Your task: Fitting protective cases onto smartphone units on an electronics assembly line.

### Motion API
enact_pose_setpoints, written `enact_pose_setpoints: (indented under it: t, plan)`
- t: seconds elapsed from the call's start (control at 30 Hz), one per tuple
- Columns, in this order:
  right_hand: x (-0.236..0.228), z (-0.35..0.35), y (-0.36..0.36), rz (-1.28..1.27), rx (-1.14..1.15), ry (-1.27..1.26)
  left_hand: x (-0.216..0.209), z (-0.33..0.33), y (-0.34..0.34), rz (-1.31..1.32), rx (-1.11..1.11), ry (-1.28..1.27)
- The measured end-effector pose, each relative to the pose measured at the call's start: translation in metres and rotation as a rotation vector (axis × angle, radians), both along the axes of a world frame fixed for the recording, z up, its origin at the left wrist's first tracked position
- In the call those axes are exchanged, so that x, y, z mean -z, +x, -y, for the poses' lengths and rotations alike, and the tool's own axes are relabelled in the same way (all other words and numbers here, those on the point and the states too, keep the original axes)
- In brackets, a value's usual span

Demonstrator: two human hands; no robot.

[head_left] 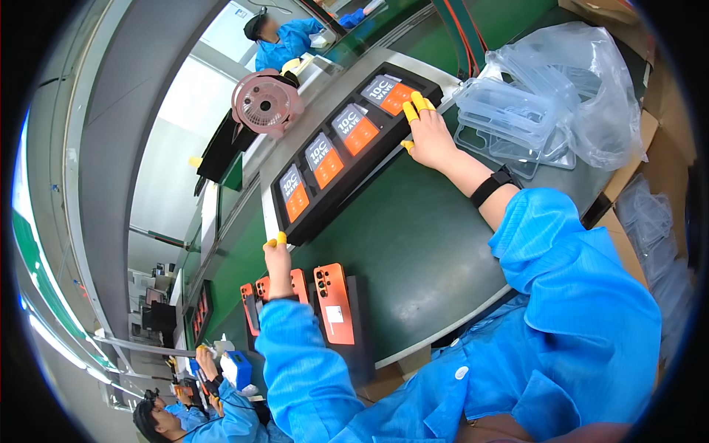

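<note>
A long black foam tray (347,193) lies tilted across the green work surface, with several flat grey-and-orange printed pieces, phone-shaped, in its slots, such as one orange-ended piece (361,137). My left hand (278,264) grips the tray's near left corner. At the far right end, my right hand (430,139) grips the tray's edge. Yellow finger cots cover some fingertips of both hands. Just below my left hand, several orange phones lie back up; the nearest orange phone (329,292) carries a white label. My left forearm partly hides the others and the black tray (360,317) under them.
Clear plastic cases (509,111) and a plastic bag (609,103) are heaped right of the tray. A pink fan (266,102) stands beyond it. Cardboard boxes (617,244) stand at right. Co-workers in blue sit across (284,44) and at lower left (221,421), near a blue box (238,369).
</note>
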State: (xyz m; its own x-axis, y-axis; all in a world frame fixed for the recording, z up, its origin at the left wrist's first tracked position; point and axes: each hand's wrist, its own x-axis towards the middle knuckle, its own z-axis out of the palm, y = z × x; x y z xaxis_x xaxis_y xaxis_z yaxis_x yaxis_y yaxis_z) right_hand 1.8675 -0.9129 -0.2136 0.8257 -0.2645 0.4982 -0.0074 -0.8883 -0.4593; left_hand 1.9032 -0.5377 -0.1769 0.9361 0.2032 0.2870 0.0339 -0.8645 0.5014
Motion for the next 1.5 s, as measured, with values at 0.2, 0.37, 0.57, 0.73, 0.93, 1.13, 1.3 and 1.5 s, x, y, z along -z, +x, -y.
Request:
enact_pose_setpoints:
  t: [0.2, 0.37, 0.57, 0.73, 0.93, 1.13, 1.3, 1.5]
  plan:
    - [-0.033, 0.027, -0.062, 0.190, -0.018, 0.073, -0.026, 0.009, -0.164, -0.195, 0.342, 0.236]
    - [-0.063, 0.057, -0.121, 0.253, 0.115, -0.136, 0.011, 0.004, -0.269, -0.401, 0.351, 0.339]
    - [-0.041, 0.133, -0.171, -0.204, 0.260, -0.308, 0.039, 0.029, -0.281, -0.169, 0.292, 0.493]
    - [-0.036, 0.144, -0.183, 0.069, 0.020, -0.358, 0.041, 0.043, -0.259, -0.012, 0.380, 0.314]
    - [-0.062, 0.115, -0.153, -0.124, 0.065, -0.203, 0.063, 0.096, -0.227, -0.011, 0.317, 0.113]
    - [-0.040, 0.110, -0.145, -0.127, -0.216, 0.013, 0.047, 0.099, -0.217, -0.215, 0.412, -0.188]
    - [-0.043, 0.118, -0.170, -0.141, -0.121, -0.099, 0.039, 0.067, -0.207, -0.048, 0.148, 0.143]
    - [-0.022, 0.141, -0.171, -0.313, -0.080, -0.234, 0.037, 0.084, -0.189, -0.105, 0.169, 0.264]
